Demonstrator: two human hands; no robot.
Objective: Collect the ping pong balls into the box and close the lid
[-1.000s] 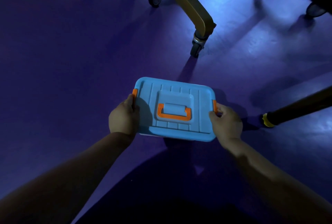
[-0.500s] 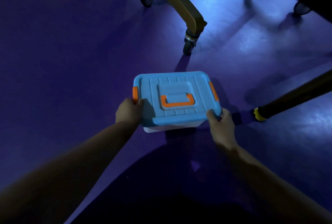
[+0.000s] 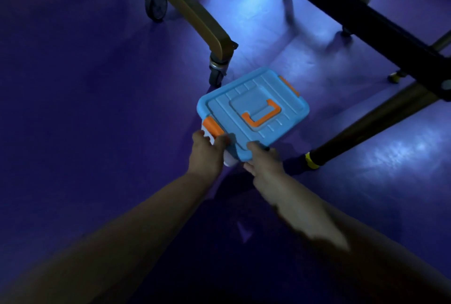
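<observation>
While the lidded box point(image 3: 288, 113) rests on the floor point(image 3: 97, 133) near centre, the left hand point(image 3: 206, 155) grips its 8 o'clock end at an orange latch point(image 3: 212, 128), and the right hand point(image 3: 263, 161) curls over the near rim. Judged best: press that latch flat against the right hand's brace.

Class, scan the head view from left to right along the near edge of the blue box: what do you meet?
left hand → right hand (both grip the blue box) → yellow-banded pole tip
</observation>
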